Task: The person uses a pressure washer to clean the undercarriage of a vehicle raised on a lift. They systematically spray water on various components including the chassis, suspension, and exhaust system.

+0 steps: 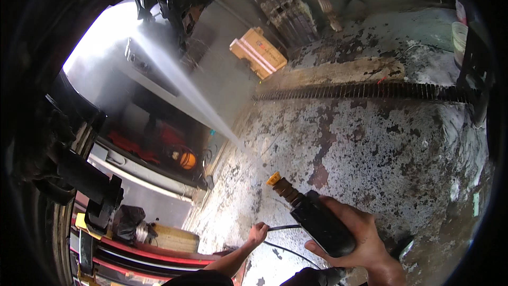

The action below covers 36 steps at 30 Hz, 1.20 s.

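Observation:
My right hand [365, 235] is wrapped round the thick black body of a pressure washer gun [323, 225]. Its brass fitting ends in a yellow nozzle [273, 178], which points up and to the left. A white jet of water [185, 85] shoots from it toward dark, grimy parts [174, 0] overhead at the upper left. Lower and further left, my left hand [258, 232] is closed round a thin black hose [283, 228]. The hose runs right, behind the gun, and a stretch of it curves below.
A cardboard box [259, 53] leans by the wall, beside a stack of dirty grey parts [288, 10]. A drain grate [360, 91] crosses the wet, worn floor [365, 137]. A red rail [159, 251] and yellowish container [172, 237] stand lower left; a pale bucket [459, 42] is far right.

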Each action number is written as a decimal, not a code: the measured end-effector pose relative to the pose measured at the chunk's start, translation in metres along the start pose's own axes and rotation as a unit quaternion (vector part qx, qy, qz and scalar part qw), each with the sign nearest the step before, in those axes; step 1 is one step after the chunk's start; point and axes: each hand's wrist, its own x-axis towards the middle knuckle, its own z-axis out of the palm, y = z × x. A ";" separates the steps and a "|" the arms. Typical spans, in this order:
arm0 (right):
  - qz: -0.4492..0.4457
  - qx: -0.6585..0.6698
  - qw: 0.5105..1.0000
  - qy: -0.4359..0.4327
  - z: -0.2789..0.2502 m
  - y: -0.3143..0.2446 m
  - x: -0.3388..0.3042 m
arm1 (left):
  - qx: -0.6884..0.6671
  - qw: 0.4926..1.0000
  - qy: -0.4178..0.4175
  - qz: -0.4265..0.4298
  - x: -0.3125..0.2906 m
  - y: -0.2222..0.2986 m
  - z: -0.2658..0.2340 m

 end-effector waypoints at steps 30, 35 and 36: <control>-0.116 -0.083 0.983 0.113 -0.014 0.232 -0.065 | -0.264 0.857 0.100 0.430 0.142 0.202 0.164; -0.149 -0.079 0.978 0.126 -0.007 0.243 -0.068 | -0.404 0.749 0.020 0.525 0.066 0.277 0.134; -0.149 -0.068 0.978 0.129 -0.008 0.240 -0.065 | -0.405 0.730 0.031 0.550 0.058 0.284 0.139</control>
